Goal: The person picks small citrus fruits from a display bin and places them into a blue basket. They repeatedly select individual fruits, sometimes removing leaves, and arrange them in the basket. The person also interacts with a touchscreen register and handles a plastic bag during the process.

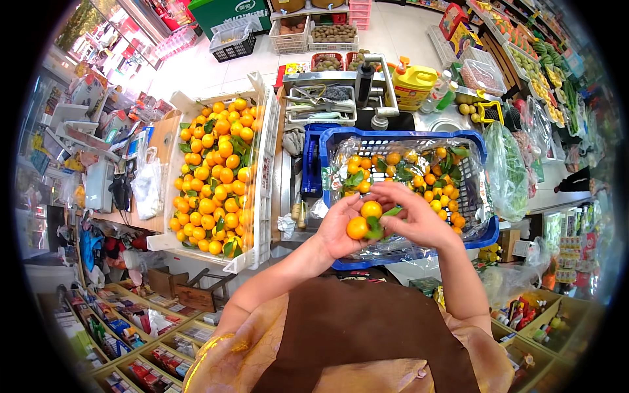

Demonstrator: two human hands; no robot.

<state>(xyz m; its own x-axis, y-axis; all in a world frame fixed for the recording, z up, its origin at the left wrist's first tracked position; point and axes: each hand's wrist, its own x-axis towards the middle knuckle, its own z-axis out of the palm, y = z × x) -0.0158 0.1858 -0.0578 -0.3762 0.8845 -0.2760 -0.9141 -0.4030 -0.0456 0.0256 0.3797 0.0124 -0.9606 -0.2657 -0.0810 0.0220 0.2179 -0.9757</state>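
Two orange mandarins (364, 219) with a green leaf rest in the palm of my left hand (336, 227), above the near side of a blue plastic crate (408, 131). My right hand (417, 216) curls over them from the right, its fingers at the fruit and leaf. Whether the right fingers grip anything is partly hidden. Inside the crate, small mandarins (437, 189) with leaves lie on a clear plastic liner (471, 196). To the left, a white plastic crate (265, 196) is heaped with mandarins (214, 172), several bearing leaves.
Behind the blue crate are a basket of tools (322, 105), a black-handled faucet (364, 83) and a yellow jug (414, 86). Bagged greens (506, 172) stand close on the right. A white plastic bag (147, 184) lies on the left counter. Open drawers (147, 339) of packets sit below left.
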